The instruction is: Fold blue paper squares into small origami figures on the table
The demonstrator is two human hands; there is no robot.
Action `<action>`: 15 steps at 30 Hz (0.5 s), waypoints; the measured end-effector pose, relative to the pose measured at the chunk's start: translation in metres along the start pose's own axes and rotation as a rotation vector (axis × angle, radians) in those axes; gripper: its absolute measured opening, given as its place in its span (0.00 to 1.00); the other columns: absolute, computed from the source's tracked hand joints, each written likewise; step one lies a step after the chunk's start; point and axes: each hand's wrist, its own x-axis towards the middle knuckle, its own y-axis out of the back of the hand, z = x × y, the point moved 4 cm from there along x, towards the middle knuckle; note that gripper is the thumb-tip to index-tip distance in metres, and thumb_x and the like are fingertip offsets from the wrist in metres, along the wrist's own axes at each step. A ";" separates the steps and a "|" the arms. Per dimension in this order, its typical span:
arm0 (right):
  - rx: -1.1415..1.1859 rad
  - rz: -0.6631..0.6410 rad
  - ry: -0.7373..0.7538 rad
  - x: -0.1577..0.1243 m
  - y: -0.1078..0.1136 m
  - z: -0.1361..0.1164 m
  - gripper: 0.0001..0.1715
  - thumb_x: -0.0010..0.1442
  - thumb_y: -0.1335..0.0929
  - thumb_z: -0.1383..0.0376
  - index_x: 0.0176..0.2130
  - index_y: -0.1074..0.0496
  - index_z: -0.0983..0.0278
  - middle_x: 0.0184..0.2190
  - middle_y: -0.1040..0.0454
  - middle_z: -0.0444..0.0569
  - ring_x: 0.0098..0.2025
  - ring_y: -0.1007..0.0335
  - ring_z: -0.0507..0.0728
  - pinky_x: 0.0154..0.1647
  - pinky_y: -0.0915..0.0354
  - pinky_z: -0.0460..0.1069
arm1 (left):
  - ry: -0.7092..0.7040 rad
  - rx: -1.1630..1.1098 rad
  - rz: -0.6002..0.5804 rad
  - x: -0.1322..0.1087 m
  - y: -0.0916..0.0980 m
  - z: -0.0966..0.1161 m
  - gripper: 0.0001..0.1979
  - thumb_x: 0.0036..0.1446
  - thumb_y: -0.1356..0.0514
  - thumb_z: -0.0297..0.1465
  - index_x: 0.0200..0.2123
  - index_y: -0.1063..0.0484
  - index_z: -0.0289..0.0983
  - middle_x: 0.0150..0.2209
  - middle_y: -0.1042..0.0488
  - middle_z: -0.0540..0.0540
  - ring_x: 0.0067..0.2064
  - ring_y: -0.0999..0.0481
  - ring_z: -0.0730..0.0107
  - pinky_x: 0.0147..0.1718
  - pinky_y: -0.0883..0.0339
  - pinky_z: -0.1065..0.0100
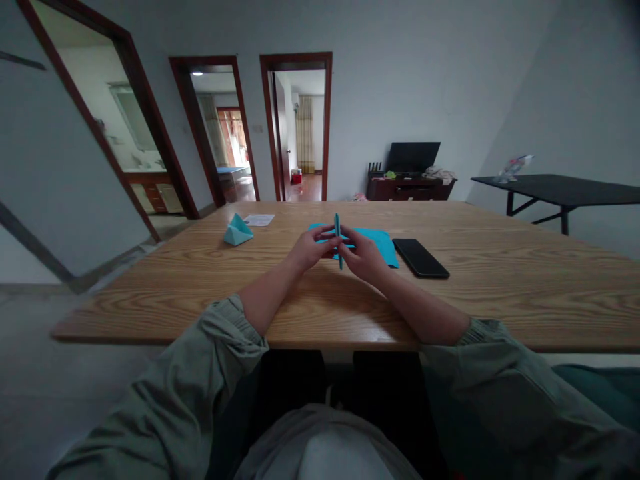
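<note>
Between my two hands a folded piece of blue paper (337, 225) stands on edge, seen as a narrow strip. My left hand (311, 247) grips it from the left, and my right hand (363, 253) from the right, fingers closed against its faces. Behind the hands, flat blue paper (383, 243) lies on the wooden table (300, 307), partly hidden by them. To the right of it rests a black phone or tablet (421, 258). Farther left stands a light-blue folded paper shape (238, 231) with a pointed top.
A white printed sheet (259, 219) lies behind the folded shape. A black table (560, 189) with a clear plastic item on it stands at the right. Against the far wall, a dark cabinet (410, 189) carries a television (413, 158). Doorways open at the back left.
</note>
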 end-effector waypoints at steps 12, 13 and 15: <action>-0.350 0.070 -0.034 0.004 -0.002 0.007 0.32 0.55 0.35 0.69 0.59 0.38 0.60 0.42 0.24 0.51 0.35 0.26 0.57 0.38 0.30 0.52 | -0.221 0.802 0.233 -0.004 -0.005 0.011 0.16 0.50 0.42 0.24 0.44 0.33 0.38 0.36 0.26 0.46 0.36 0.26 0.66 0.38 0.32 0.65; -0.374 0.074 -0.049 0.005 -0.001 0.008 0.30 0.56 0.35 0.69 0.58 0.37 0.60 0.40 0.23 0.51 0.34 0.26 0.57 0.37 0.31 0.51 | -0.228 0.840 0.235 -0.004 -0.006 0.013 0.16 0.50 0.42 0.24 0.45 0.33 0.39 0.36 0.26 0.46 0.37 0.26 0.66 0.39 0.32 0.65; -0.403 0.079 -0.068 0.005 0.002 0.009 0.24 0.59 0.37 0.67 0.55 0.33 0.60 0.38 0.22 0.50 0.33 0.26 0.58 0.37 0.32 0.51 | -0.236 0.871 0.229 -0.005 -0.007 0.016 0.18 0.52 0.42 0.26 0.47 0.33 0.40 0.37 0.26 0.46 0.38 0.26 0.65 0.39 0.33 0.66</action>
